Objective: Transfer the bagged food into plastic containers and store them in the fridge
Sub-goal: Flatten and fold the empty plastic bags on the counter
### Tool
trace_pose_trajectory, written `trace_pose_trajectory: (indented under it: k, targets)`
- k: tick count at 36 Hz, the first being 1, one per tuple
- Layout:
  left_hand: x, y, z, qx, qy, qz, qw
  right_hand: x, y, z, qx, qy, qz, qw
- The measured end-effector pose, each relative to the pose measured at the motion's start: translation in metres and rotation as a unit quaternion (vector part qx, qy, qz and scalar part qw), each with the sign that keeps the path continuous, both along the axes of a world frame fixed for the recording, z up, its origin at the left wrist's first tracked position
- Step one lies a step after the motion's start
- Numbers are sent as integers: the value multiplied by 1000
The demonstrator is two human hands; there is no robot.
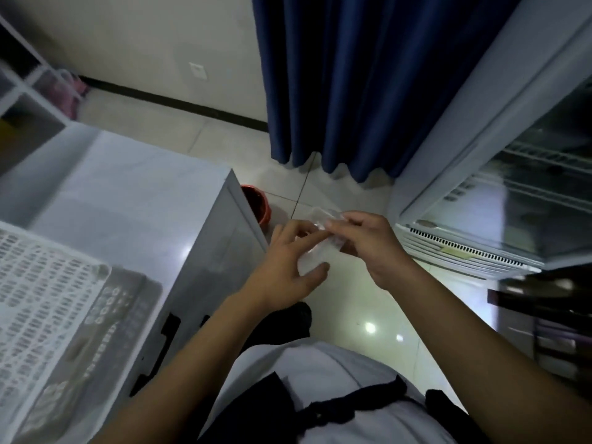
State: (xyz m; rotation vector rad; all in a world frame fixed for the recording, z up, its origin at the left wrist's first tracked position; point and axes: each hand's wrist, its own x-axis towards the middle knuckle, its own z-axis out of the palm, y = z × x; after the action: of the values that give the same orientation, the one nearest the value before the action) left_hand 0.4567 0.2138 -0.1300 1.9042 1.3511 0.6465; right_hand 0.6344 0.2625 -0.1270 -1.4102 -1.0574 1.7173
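Both my hands grip the clear plastic container [320, 241], left hand [285, 267] curled round its near end, right hand [368, 248] pinching its far end. Its long axis slants toward the fridge [480, 193], which stands off my right hand, the nearer one.

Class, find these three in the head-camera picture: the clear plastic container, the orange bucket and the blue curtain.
clear plastic container [321, 216], head view, on its far rim above the fingers.
orange bucket [260, 205], head view, on its wall beside the white counter.
blue curtain [352, 84], head view, on a middle fold.
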Motion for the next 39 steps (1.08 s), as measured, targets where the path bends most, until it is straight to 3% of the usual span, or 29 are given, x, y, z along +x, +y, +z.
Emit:
trace_pose_trajectory:
  k: [3,6,9,11,15,19,23,26,30,36,39]
  targets:
    - [-12,34,3,-19,-132,72,988,-5,34,2,-5,-14,-21,1000]
    - [-31,76,6,-63,-172,137,973,-10,65,8,-13,-23,5,1000]
    - [-49,118,7,-164,-234,65,956,-17,94,15,-17,-5,42,999]
    - [-57,141,6,-176,-256,35,950,-21,114,17,-10,4,36,999]
    - [-66,180,-1,-160,-202,60,964,-24,158,16,6,-7,-18,1000]
    - [-70,207,-11,-151,-123,81,978,-17,197,5,26,-65,-8,997]
    - [-71,231,-27,-113,-27,100,988,-19,241,-13,105,-170,106,974]
    - [-70,255,-42,-87,10,126,988,-28,281,-29,144,-186,218,947]
    - [-64,293,-54,-109,0,210,972,-47,338,-56,245,-277,309,876]
    - [-48,352,-62,-120,32,256,959,-60,427,-85,201,-273,337,878]
    - [-36,376,-69,-193,-3,347,918,-72,459,-92,215,-284,371,858]
